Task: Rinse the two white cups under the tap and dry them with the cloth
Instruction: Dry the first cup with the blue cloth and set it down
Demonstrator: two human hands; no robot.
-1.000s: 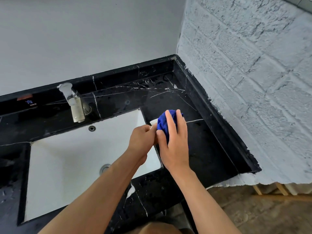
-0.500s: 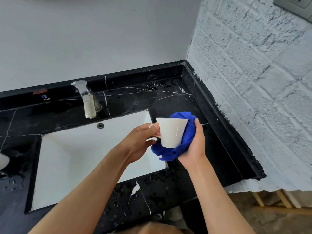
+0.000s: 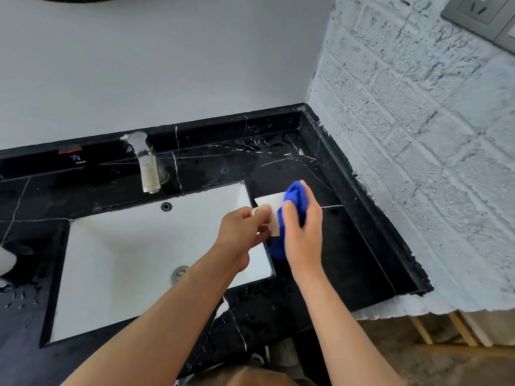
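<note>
- Sink (image 3: 117,263): one, tap (image 3: 147,165) one, dry spout.
- Right hand (image 3: 302,235) has swung over the cup, pressing one blue cloth (image 3: 295,199) against its side; half a second ago it cradled underneath. Drying underway.
- Left hand (image 3: 242,229) pinches the handle of white cup (image 3: 271,203), above the sink's right edge.
- Cups: one sure; pale shape (image 3: 5,257) far left, possibly second.

- On the black backsplash (image 3: 195,132) behind my sink, left of the tap (image 3: 147,162), a small label (image 3: 80,162) reads "COLD" under a pale blue star-like mark.
- An orange tag (image 3: 69,149) just above it is unreadable.
</note>
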